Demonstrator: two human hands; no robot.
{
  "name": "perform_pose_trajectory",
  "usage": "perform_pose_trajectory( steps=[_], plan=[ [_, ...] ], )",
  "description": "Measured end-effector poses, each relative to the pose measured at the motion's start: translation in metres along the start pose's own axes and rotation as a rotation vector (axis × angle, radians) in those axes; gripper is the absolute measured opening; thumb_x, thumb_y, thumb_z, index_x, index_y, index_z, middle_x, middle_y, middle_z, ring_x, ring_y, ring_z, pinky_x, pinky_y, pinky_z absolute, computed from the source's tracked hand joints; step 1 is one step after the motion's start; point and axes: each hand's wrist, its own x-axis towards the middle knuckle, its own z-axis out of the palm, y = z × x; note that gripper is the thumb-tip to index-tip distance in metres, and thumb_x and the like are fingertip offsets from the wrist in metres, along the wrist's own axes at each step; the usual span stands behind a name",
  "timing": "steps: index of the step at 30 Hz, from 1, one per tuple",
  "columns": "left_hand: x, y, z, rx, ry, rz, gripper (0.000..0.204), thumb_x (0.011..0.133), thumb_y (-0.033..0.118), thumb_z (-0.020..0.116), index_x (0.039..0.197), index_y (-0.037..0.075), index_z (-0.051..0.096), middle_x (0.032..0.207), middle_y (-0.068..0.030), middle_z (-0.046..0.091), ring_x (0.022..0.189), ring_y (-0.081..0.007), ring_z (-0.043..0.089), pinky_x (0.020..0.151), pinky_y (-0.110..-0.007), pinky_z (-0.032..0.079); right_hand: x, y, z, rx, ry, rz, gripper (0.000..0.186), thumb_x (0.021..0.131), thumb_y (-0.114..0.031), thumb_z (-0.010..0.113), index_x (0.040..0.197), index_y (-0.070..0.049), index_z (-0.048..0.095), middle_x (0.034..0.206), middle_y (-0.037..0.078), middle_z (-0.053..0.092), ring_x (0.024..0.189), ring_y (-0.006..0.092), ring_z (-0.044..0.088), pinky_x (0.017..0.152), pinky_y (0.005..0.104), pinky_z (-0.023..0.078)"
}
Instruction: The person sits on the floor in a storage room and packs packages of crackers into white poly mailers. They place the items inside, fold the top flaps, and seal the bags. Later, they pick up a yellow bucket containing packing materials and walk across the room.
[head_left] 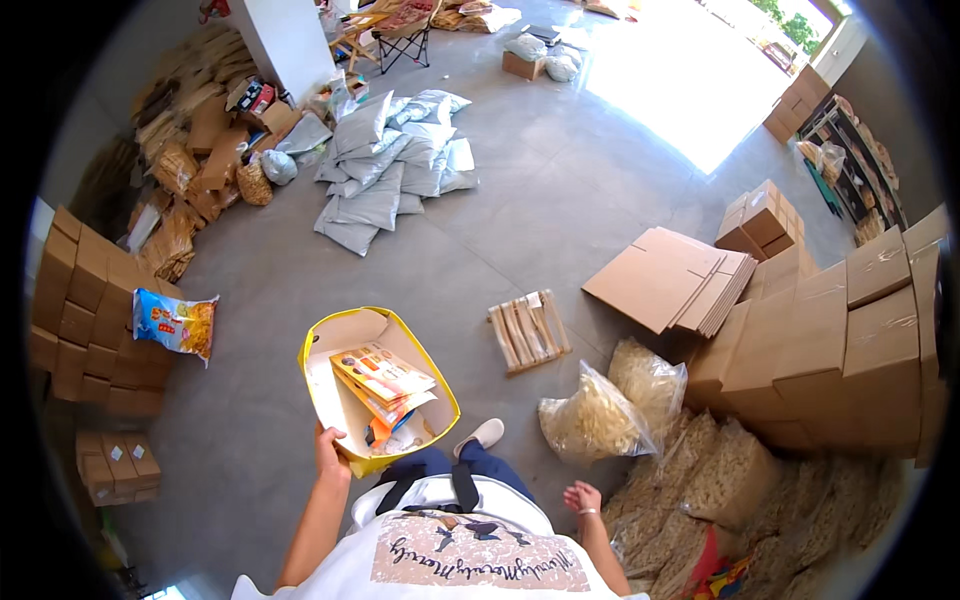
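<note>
My left hand (331,454) grips the near left edge of an open cardboard box (322,388) with a yellow rim and pale inside. In the box lie several orange and yellow printed packets (385,373), with a blue item and a clear plastic piece partly hidden beneath them. My right hand (582,497) hangs by my side with fingers apart and nothing in it. It is nearest to the clear bags of pale, dry-looking pieces (598,415) on the floor. A shoe (480,436) of mine shows just right of the box.
A bundle of wooden sticks (528,330) lies ahead on the floor. Flattened cartons (665,278) and stacked boxes (830,345) stand at right, above filled clear sacks (730,470). Grey mailing bags (380,165) are heaped ahead; a blue snack bag (175,322) rests by boxes at left.
</note>
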Motion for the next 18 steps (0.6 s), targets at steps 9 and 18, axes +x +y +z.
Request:
perform_pose_trajectory(
  steps=[9,18],
  plan=[
    [0.06,0.003,0.102,-0.129,-0.071,-0.257,0.05,0.061,0.013,0.055,0.11,0.005,0.052,0.106,-0.0076,0.057,0.1,-0.0271,0.055,0.091,-0.04,0.045,0.063,-0.229,0.109,-0.258,-0.161,-0.492,0.023,0.088,-0.005,0.049,0.108,0.001,0.057,0.083,0.011,0.066,0.064,0.0155,0.064,0.054,0.025,0.051],
    [0.2,0.027,0.209,0.009,-0.105,-0.149,0.056,0.059,0.011,0.053,0.115,0.011,0.051,0.106,-0.0058,0.054,0.103,-0.0239,0.052,0.09,-0.036,0.044,0.157,-0.128,0.109,-0.241,0.016,-0.189,0.025,0.084,-0.001,0.046,0.105,0.002,0.059,0.078,0.014,0.066,0.061,0.0192,0.065,0.052,0.0289,0.053]
  ],
)
